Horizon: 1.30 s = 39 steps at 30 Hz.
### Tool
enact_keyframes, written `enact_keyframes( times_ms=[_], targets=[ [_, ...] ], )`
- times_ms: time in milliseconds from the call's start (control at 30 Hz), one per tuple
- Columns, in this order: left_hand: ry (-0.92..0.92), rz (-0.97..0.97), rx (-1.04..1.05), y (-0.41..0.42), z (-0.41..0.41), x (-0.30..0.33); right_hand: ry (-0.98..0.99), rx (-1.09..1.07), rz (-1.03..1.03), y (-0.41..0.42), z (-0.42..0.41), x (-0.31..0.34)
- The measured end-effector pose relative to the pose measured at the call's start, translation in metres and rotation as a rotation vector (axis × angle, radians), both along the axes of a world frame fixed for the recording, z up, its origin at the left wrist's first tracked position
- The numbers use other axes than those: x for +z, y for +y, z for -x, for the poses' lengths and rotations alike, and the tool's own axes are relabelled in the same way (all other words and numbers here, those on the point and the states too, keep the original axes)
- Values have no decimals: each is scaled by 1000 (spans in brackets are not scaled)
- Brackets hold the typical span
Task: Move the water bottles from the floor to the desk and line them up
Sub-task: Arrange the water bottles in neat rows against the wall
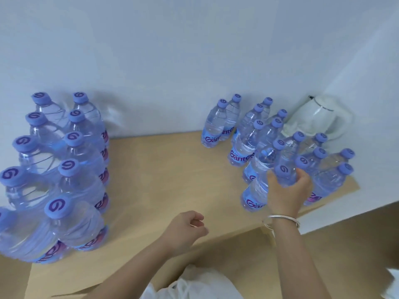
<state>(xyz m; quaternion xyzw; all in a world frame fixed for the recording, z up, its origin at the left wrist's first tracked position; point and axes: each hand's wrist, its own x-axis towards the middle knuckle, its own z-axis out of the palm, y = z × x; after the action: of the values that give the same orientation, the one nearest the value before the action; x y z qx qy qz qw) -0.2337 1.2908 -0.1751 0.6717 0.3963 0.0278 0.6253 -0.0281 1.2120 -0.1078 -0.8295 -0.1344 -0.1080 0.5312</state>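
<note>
Right hand point(288, 192): fingers wrapped around the held bottle point(285, 175) — upright, at the right cluster's near edge on the bench point(172, 169).
Left hand point(185, 226): fingers loosely curled, nothing held — farther off.

Single head view — looks forward and down, close over desk point(172, 169), toward wall point(172, 50).

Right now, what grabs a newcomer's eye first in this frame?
Clear plastic water bottles with purple caps crowd the tan wooden desk: two neat rows on the left, a looser cluster on the right. The right hand grips a bottle at the cluster's front; the left hand hangs loosely curled and holds nothing. A white kettle sits in the back corner.
</note>
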Motion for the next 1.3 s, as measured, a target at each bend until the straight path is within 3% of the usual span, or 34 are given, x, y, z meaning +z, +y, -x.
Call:
enact_keyframes(
  times_ms=[100,200,367,500,633,733,800,933,1067,1300],
  targets=[
    [6,29,-31,2,-16,-1,153,108,21,-1,-10,-23],
    [34,5,-55,5,-23,-3,150,157,22,-2,-17,-36],
    [71,-4,-47,14,-27,-5,34,195,218,2,-22,-24],
    [43,-130,-53,23,-33,0,129,325,181,22,-10,0],
    [-108,-122,7,29,-43,8,215,544,89,51,8,32],
    [-223,-120,294,37,-40,15,245,717,25,74,19,50],
    [-244,-113,355,48,-31,25,325,871,11,92,16,56],
    [-393,55,199,71,-10,45,527,1182,110,121,3,54],
    [-384,154,96,80,2,55,585,1321,156,142,9,53],
    [-246,38,525,82,-3,46,422,1254,233,183,43,40]
  ],
)
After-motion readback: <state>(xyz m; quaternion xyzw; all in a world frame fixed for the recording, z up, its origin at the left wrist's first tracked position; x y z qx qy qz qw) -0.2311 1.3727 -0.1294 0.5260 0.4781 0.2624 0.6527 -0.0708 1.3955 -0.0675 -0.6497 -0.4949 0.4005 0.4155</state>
